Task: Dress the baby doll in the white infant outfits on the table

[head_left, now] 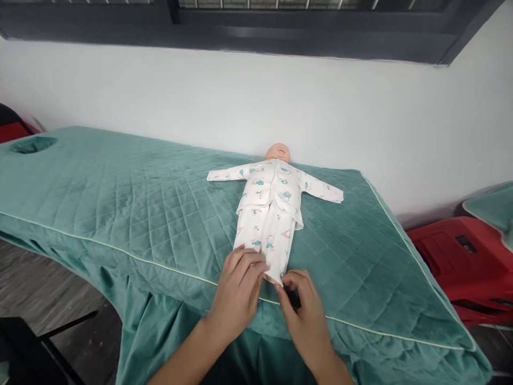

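Note:
A baby doll (279,152) lies on its back on the green quilted bed cover, head toward the wall. It wears a white printed jacket (272,184) with both sleeves spread out and matching white trousers (262,230). At the trouser bottoms, my left hand (239,286) curls over one leg, fingers closed on the cloth near the hem; its thumb is mostly hidden. My right hand (303,307) pinches the hem of the other leg between thumb and fingers. The doll's feet cannot be made out.
The green quilted cover (140,208) drapes over the bed's front edge and has a hole (34,144) at the far left. A white wall (180,96) rises behind it, below a dark window frame (280,37). Red plastic chairs (460,262) stand at the right.

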Demonstrator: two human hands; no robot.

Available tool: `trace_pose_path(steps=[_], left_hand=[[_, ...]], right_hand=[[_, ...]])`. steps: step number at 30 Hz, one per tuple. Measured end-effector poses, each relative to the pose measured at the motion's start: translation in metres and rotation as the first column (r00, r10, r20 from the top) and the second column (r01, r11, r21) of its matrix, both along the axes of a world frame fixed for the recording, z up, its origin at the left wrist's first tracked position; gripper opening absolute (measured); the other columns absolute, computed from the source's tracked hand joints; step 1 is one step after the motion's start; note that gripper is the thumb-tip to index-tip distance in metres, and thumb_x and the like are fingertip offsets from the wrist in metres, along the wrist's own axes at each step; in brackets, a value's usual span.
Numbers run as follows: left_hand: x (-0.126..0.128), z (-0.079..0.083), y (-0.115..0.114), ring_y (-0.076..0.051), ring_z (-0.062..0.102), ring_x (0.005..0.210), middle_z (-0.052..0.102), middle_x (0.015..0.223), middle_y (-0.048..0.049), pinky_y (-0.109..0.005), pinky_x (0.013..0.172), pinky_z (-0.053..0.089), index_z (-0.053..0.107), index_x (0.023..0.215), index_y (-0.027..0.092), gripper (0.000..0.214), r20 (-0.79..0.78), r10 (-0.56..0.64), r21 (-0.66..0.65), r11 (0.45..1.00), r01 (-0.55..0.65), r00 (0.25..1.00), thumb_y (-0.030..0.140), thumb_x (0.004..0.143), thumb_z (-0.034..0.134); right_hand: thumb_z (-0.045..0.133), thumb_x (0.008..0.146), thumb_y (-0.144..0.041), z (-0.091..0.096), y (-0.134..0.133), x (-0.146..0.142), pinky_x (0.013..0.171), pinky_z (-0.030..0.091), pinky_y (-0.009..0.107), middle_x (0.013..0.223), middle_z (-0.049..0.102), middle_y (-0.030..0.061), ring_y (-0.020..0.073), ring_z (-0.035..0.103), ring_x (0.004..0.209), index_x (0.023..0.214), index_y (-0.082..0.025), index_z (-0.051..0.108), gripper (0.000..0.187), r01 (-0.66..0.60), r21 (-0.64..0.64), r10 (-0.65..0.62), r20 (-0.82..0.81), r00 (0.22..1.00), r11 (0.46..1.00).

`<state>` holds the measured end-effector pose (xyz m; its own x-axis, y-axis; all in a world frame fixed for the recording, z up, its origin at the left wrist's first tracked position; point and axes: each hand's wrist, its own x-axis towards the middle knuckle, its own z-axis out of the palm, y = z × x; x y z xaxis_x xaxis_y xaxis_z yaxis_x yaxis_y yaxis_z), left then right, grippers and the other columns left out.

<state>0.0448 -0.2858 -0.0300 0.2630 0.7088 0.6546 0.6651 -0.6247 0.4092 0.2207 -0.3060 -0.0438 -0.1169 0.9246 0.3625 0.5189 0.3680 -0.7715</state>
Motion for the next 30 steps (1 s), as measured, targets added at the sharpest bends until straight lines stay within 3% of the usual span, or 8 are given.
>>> trace_pose_path(steps=[6,11,17,26,30], left_hand=[[0.004,-0.004,-0.005,-0.021,0.057,0.106,0.065,0.103,-0.0059,-0.049,0.109,0.044,0.059,0.110,0.019,0.025,-0.006,0.000,0.058,0.998,0.001,1.000,0.005,0.091,0.053],[-0.014,-0.014,-0.011,-0.023,0.057,0.113,0.063,0.110,-0.0079,-0.049,0.106,0.045,0.057,0.118,0.022,0.029,0.089,0.020,0.037,0.999,-0.024,0.996,0.009,0.093,0.052],[-0.037,-0.030,-0.017,-0.025,0.055,0.120,0.056,0.127,-0.0112,-0.044,0.100,0.051,0.051,0.133,0.024,0.048,0.114,0.125,-0.128,0.986,-0.110,0.986,0.027,0.089,0.068],[-0.031,-0.021,-0.007,-0.019,0.062,0.101,0.061,0.107,-0.0056,-0.036,0.087,0.054,0.062,0.108,0.023,0.016,0.235,0.129,-0.272,0.960,-0.063,0.963,0.027,0.092,0.064],[-0.039,-0.022,-0.012,-0.020,0.061,0.103,0.061,0.106,-0.0057,-0.036,0.089,0.052,0.061,0.104,0.023,0.015,0.290,0.081,-0.299,0.954,0.009,0.954,0.027,0.090,0.066]], right_hand=[[0.056,0.097,-0.020,0.002,0.001,-0.002,0.073,0.049,0.030,0.094,0.057,0.0032,0.0162,0.057,0.085,0.100,-0.023,0.057,0.004,0.015,0.018,-0.015,-0.014,1.000,1.000],[0.060,0.094,-0.020,0.005,0.001,-0.001,0.073,0.051,0.029,0.095,0.058,0.0031,0.0163,0.059,0.085,0.102,-0.023,0.058,0.009,0.017,0.046,-0.016,-0.023,1.000,0.999],[0.064,0.092,-0.022,-0.001,-0.002,0.003,0.071,0.053,0.030,0.101,0.056,0.0046,0.0167,0.058,0.084,0.112,-0.024,0.056,0.022,0.058,0.074,-0.060,0.016,0.998,0.996],[0.065,0.090,-0.026,-0.004,-0.007,0.001,0.072,0.056,0.032,0.111,0.057,0.0070,0.0180,0.060,0.088,0.119,-0.026,0.057,0.030,0.101,0.034,-0.101,-0.001,0.995,0.994],[0.070,0.087,-0.032,-0.001,-0.003,0.013,0.077,0.057,0.036,0.120,0.058,0.0100,0.0220,0.061,0.100,0.118,-0.025,0.059,0.033,0.133,-0.006,-0.133,-0.114,0.985,0.991]])
